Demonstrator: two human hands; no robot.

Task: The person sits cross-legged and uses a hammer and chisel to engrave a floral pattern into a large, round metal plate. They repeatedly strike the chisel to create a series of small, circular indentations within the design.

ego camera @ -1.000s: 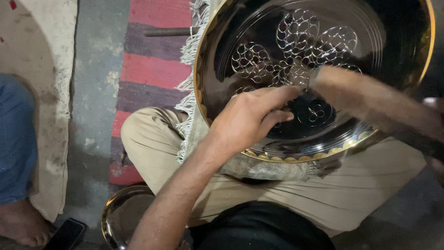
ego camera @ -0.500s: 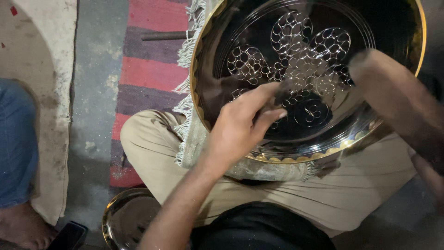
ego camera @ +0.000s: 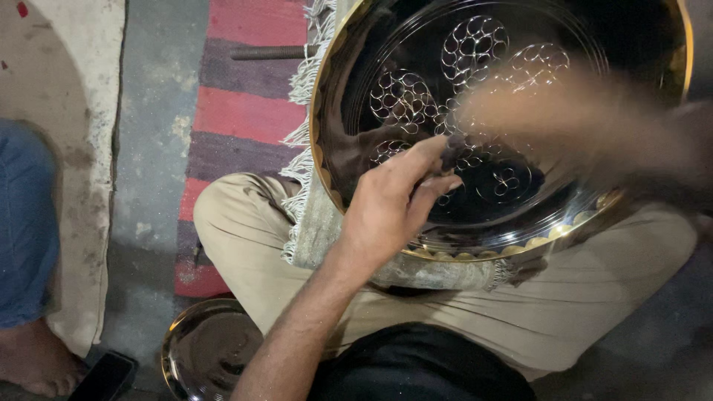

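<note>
Swung further across the engraved metal tray [ego camera: 416, 126] since half a second back, that right hand [ego camera: 594, 122], and now just a blur over the upper right of the dish, so can't tell whether open or closed on anything. Shifted a touch too, the left hand [ego camera: 390, 204], sitting lower on the tray's face than before. Fingers bunched together, thumb and fingertips [ego camera: 438, 160] pinched on a small dark tool [ego camera: 451, 151] pressed against the metal, right by the engraved circle clusters. Too small and dark to say exactly what kind of tool.

Tray itself big, round, shiny dark with a gold rim, tilted up and propped on the lap over a fringed cloth [ego camera: 316, 223] draped across the beige trousers [ego camera: 245, 238]. Loops of tiny circles cut into the middle, petal-like, some done near the top and left, one smaller bit lower right.

Down at the bottom left, a second smaller round metal dish [ego camera: 208, 349] lying on the floor just beside the knee. Red and purple striped rug [ego camera: 230, 111] under the leg, with a metal rod [ego camera: 267, 52] lying across its top end. Off to the far left, somebody else's blue-clad leg [ego camera: 26, 223] and bare foot [ego camera: 33, 364], plus a dark phone [ego camera: 104, 377] on the floor near it.
</note>
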